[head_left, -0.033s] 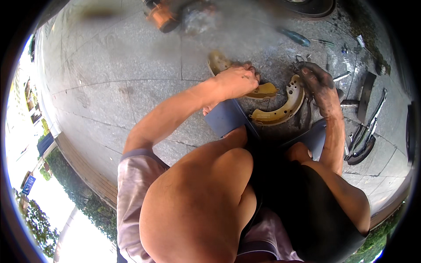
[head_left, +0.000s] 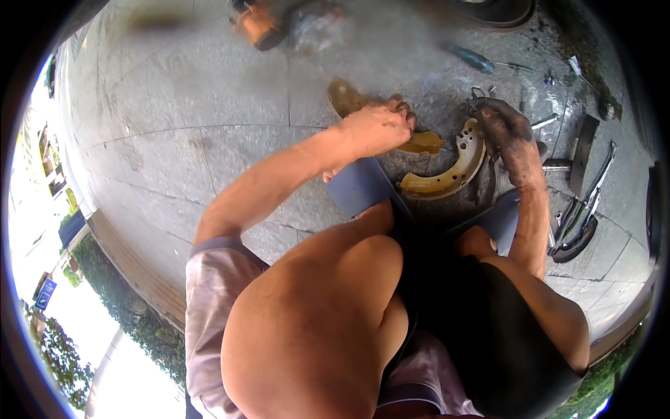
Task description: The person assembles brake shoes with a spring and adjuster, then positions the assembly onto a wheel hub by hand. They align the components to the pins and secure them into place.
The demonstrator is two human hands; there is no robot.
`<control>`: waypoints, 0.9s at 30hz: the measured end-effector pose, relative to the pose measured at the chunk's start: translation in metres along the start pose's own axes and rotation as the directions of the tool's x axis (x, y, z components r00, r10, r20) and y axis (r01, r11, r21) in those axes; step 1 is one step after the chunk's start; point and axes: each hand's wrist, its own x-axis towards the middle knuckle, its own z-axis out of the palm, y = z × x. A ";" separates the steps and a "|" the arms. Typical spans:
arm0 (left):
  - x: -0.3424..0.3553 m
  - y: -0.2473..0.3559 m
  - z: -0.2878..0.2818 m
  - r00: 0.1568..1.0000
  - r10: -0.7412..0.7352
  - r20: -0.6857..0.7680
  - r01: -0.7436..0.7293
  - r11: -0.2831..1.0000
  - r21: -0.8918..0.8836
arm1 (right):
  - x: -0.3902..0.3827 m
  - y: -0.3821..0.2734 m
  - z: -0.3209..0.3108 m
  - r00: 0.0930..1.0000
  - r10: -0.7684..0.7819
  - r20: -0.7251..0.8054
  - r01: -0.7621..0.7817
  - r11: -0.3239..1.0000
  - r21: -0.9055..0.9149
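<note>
My left hand is closed around a curved yellow brake shoe, whose two ends stick out on either side of the fingers. A second yellow brake shoe, pierced with several holes at its upper end, lies on the paving between my hands. My right hand, blackened with grease, is closed beside that upper end. At its fingertips is a small bent wire piece, perhaps a spring; its exact shape is hard to make out.
A teal-handled screwdriver lies ahead on the grey paving. To the right are a dark flat bar, a long metal tool and a dark curved shoe. An orange-and-black object stands far left, a round dark rim far right.
The brake shoe in my left hand has tilted slightly, its far end shifting a little and looking darker. My right hand has barely moved.
</note>
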 end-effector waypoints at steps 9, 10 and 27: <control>0.023 -0.039 0.017 0.790 -0.150 -0.595 0.292 0.945 0.149 | -0.005 -0.010 0.009 0.999 -0.032 0.012 0.031 0.999 0.026; 0.020 -0.037 0.018 0.774 -0.183 -0.606 0.295 0.951 0.091 | -0.005 -0.011 0.012 1.000 -0.025 0.017 0.025 0.999 0.022; 0.022 0.068 0.035 0.793 -0.334 -0.509 0.419 0.906 0.058 | 0.010 0.029 0.022 0.995 -0.096 -0.014 0.097 0.977 0.192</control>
